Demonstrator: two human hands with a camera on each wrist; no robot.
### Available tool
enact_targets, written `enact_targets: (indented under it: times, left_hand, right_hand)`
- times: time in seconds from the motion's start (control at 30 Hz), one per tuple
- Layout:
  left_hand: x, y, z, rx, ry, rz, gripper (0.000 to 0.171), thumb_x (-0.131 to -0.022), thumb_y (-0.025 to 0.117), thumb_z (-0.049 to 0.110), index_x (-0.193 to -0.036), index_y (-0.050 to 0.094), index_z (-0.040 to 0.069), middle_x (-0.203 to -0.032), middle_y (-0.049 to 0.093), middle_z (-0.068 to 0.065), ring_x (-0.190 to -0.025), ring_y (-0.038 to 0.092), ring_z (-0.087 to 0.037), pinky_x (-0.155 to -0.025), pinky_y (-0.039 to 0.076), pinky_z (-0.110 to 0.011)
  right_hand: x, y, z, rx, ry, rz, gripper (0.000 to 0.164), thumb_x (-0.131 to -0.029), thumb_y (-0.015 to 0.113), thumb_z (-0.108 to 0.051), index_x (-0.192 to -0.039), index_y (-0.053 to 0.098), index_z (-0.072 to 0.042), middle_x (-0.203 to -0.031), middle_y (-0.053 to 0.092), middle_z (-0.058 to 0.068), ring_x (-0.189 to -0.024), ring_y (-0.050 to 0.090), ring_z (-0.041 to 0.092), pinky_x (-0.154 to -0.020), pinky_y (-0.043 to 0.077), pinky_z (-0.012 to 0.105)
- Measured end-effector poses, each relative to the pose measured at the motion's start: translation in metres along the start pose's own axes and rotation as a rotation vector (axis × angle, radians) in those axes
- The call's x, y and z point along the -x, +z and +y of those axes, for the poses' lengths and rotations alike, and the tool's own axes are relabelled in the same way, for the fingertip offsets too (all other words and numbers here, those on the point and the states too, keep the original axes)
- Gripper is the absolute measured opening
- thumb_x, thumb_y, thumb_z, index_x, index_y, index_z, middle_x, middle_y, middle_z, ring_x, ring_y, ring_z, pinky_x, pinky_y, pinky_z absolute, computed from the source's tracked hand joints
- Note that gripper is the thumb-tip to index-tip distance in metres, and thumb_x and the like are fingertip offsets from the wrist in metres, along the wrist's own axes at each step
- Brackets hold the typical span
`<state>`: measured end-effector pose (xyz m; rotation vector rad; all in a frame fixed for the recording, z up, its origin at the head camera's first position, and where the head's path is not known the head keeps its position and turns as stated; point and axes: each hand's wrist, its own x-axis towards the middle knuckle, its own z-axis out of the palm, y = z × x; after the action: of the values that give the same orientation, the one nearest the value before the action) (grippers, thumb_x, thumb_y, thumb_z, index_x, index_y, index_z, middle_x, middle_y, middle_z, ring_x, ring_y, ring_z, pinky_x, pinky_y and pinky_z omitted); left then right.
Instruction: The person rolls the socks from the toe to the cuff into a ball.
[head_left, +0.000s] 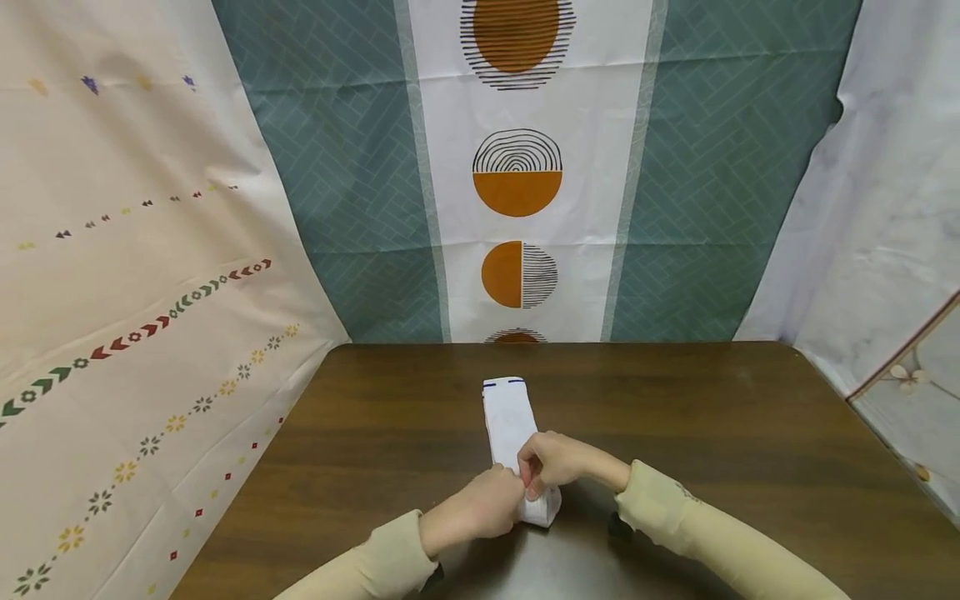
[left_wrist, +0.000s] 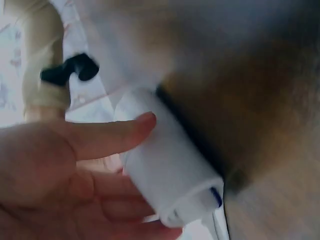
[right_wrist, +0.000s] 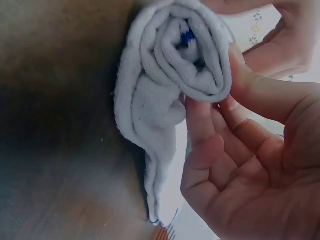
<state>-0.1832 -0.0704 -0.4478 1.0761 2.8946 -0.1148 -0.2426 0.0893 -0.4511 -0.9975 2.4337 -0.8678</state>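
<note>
White socks (head_left: 508, 417) lie lengthwise on the table, the flat end with dark blue marks pointing away and the near end rolled up. The left hand (head_left: 486, 504) holds the roll from its left side; in the left wrist view its thumb lies on top of the rolled sock (left_wrist: 165, 150) and its fingers are on the side below. At the right, the right hand (head_left: 558, 460) grips the roll between thumb and fingers. The right wrist view shows the coiled layers (right_wrist: 175, 55) end-on, with a blue patch at the centre and the flat part running out beyond.
The brown wooden table (head_left: 390, 408) extends around the hands. A patterned curtain (head_left: 517, 275) hangs along its back edge. Light cloth (head_left: 150, 333) borders the left side and marbled cloth (head_left: 877, 250) the right.
</note>
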Motion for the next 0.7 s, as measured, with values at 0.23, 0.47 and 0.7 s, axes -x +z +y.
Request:
enact_targets:
  times: [0.23, 0.47, 0.7]
  left_hand:
    - [0.001, 0.010, 0.018, -0.144, -0.210, 0.130, 0.047, -0.055, 0.093, 0.038, -0.085, 0.070, 0.010, -0.077, 0.058, -0.007, -0.075, 0.050, -0.018, -0.053, 0.049, -0.025]
    - [-0.006, 0.016, 0.016, -0.255, -0.147, 0.207, 0.040, -0.053, 0.090, 0.046, -0.070, 0.067, 0.019, -0.068, 0.064, 0.002, -0.064, 0.055, -0.014, -0.050, 0.050, -0.022]
    - [-0.009, 0.012, 0.008, -0.134, -0.077, 0.199, 0.034, -0.055, 0.091, 0.038, -0.068, 0.067, 0.018, -0.069, 0.068, 0.001, -0.062, 0.058, -0.015, -0.054, 0.049, -0.026]
  right_hand:
    - [-0.007, 0.000, 0.002, -0.092, 0.034, -0.054, 0.021, -0.067, 0.081, 0.002, -0.066, 0.061, -0.003, -0.060, 0.062, -0.004, -0.057, 0.049, 0.002, -0.051, 0.038, 0.016]
    - [-0.008, -0.004, 0.006, -0.124, 0.036, -0.088, 0.020, -0.069, 0.076, 0.008, -0.068, 0.059, -0.001, -0.060, 0.053, -0.007, -0.058, 0.045, 0.003, -0.052, 0.035, 0.016]
    - [-0.001, -0.003, 0.009, -0.082, 0.004, -0.033, 0.020, -0.070, 0.078, 0.001, -0.070, 0.058, -0.004, -0.063, 0.056, -0.008, -0.060, 0.049, 0.001, -0.054, 0.040, 0.016]
